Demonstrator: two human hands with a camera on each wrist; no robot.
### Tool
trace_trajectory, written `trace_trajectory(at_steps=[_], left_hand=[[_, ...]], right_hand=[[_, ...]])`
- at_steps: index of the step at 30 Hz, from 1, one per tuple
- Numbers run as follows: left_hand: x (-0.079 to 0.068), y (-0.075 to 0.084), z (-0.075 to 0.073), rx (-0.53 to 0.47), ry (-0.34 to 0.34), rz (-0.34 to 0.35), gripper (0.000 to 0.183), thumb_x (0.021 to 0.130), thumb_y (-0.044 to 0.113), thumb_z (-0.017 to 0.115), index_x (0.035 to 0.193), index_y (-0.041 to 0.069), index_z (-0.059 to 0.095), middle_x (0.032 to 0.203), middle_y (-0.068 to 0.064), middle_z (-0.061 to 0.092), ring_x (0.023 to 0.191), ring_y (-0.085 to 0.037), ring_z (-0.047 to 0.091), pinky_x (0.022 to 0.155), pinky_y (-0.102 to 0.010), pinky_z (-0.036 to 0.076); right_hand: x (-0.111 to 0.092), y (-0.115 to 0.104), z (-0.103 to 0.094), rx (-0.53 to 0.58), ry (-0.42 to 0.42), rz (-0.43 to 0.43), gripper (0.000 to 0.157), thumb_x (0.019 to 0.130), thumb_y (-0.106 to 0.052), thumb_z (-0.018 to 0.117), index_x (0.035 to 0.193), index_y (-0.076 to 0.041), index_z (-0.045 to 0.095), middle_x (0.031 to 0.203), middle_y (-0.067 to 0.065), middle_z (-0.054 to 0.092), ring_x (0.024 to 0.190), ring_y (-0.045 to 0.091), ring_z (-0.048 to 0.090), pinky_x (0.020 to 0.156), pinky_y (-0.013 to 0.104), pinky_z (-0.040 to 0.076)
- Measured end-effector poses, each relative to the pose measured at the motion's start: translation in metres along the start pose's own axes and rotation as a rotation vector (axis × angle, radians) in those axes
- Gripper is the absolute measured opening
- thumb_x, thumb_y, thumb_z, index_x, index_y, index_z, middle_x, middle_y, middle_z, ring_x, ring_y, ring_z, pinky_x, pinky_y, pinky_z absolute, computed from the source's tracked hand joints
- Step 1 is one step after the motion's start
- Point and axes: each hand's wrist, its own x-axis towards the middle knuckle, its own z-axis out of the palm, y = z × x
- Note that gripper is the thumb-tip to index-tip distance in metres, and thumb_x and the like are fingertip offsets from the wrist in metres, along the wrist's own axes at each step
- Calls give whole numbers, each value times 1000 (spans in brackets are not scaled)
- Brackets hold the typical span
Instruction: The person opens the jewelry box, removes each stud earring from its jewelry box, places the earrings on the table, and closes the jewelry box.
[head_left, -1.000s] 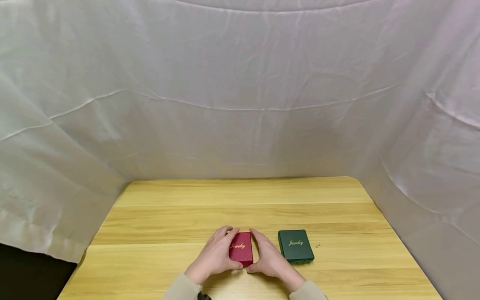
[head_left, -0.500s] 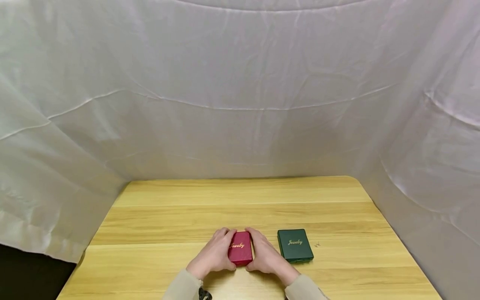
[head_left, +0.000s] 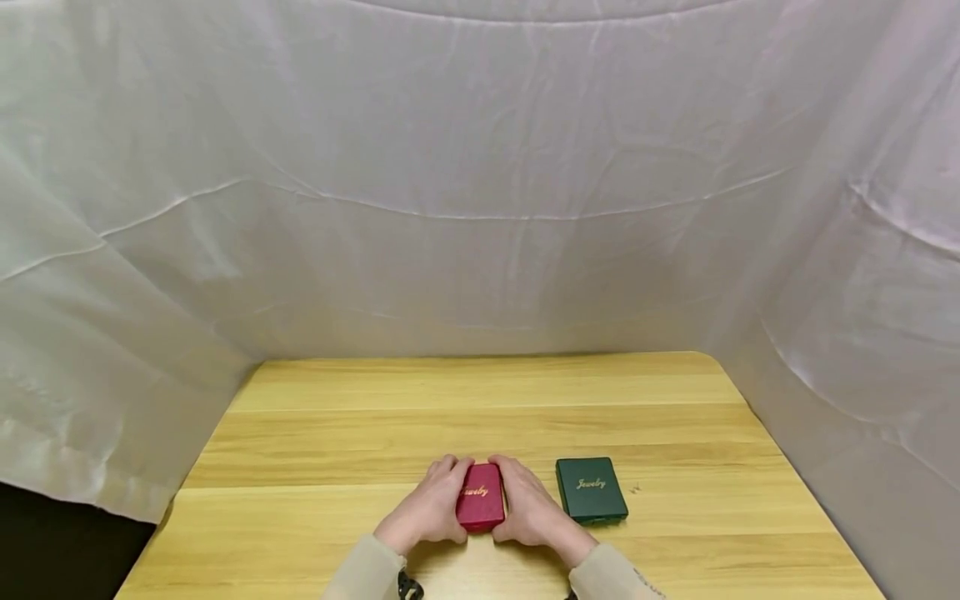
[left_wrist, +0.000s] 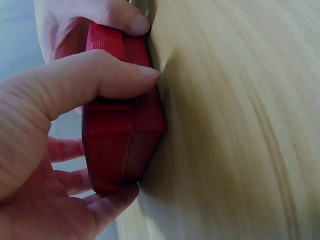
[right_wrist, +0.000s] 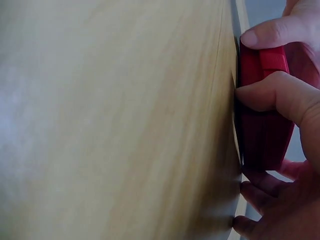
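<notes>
A red jewelry box (head_left: 480,496) with gold "Jewelry" lettering lies on the wooden table, lid down, between both hands. My left hand (head_left: 431,510) grips its left side, thumb on the near face and fingers round the left and far sides. From the right, my right hand (head_left: 531,510) holds it likewise; in the right wrist view its thumb (right_wrist: 275,92) presses the near face. The left thumb (left_wrist: 110,77) shows on that same face in the left wrist view. To the right of the right hand lies a green jewelry box (head_left: 592,490), also closed and untouched.
The wooden table (head_left: 480,392) reaches back to a pale cloth (head_left: 480,250) that hangs behind it and along both sides. A small dark mark (head_left: 636,489) shows on the wood just right of the green box.
My right hand has come slightly left, closer against the red box. The left thumb has slid left along its near face. The red box has barely shifted; the green one stays put.
</notes>
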Motion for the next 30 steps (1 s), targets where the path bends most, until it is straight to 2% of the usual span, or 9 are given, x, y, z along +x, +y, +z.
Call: trace_trajectory(at_steps=[15,23,30], left_hand=[[2,0,-2,14,6,28,100,40,18,87,128,4,42,103,-4,48,91,-18,46,78,-35,45],[2,1,1,30,48,56,100,41,15,86,130,4,41,109,-5,46,95,-19,44,81,-36,45],[0,0,2,9,66,62,100,43,14,85,131,4,40,110,-4,45,98,-19,42,83,-37,44]], right_hand=[[2,-1,0,-55,6,17,101,49,-17,84,135,-6,32,127,7,45,116,25,42,97,44,32],[4,0,-1,-87,-16,17,103,49,-19,85,136,-5,31,127,7,45,111,22,44,91,40,40],[4,1,-2,-96,-19,20,104,48,-19,85,136,-4,30,126,7,46,110,21,45,91,40,40]])
